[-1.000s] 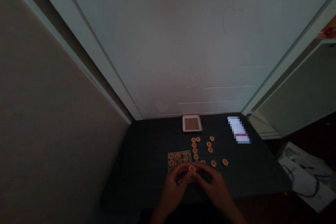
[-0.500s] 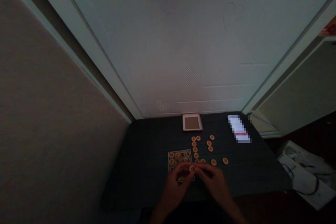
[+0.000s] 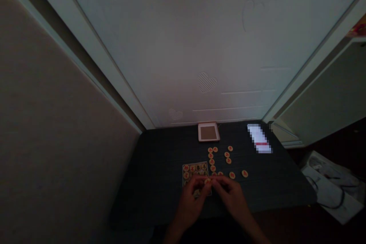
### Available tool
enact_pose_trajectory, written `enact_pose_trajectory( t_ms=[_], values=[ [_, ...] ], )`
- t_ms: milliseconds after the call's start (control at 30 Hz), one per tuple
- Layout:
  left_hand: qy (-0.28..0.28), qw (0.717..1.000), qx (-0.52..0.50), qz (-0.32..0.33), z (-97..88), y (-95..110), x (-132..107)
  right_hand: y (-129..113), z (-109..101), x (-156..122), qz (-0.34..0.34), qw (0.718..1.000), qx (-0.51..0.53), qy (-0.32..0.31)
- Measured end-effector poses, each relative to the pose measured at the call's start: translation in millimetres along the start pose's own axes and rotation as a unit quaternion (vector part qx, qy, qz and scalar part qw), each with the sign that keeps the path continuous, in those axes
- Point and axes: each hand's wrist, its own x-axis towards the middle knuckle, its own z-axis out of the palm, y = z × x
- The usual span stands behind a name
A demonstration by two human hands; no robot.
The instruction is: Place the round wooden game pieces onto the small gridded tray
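Disc (image 3: 207,181) of pale wood, red-marked, low centre of the frame, pinched between the closed fingertips of the left hand (image 3: 191,202) and right hand (image 3: 233,198). Over the past second it has crept slightly up-frame, the hands drawing closer; it hangs at the right edge of the tray (image 3: 195,164), not yet set down. Up-frame and right, loose discs (image 3: 228,161) lie on the dark table (image 3: 160,183), below a square lid (image 3: 208,132).

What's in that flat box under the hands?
Round tan discs with red marks fill the far rows of the box. The left hand and right hand cover its near part, so whatever lies there is hidden.
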Motion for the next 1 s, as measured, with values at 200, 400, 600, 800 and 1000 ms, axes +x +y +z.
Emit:
enact_pose_trajectory(
  t_ms=[200, 400, 600, 800, 1000],
  values=[
    [0.016, 1.000, 0.006, 0.012, 3.2, -5, 1, -7, -1, -2, 0.011, 1.000, 0.001, -0.001],
    [0.030, 0.999, 0.025, 0.031, 4.9, -7, 5, -10, 1, -8, -0.024, 0.999, -0.034, -0.004],
    [0.042, 0.998, 0.025, 0.033, 7.6, -9, 5, -2, 3, -11, -0.086, 0.992, -0.089, 0.013],
    [0.028, 0.999, -0.010, 0.020, 5.7, -9, 5, 4, 3, -14, -0.137, 0.983, -0.117, 0.029],
    [0.011, 0.999, -0.034, -0.002, 2.9, -5, 4, 3, 1, -14, -0.131, 0.985, -0.116, 0.013]
  ],
)
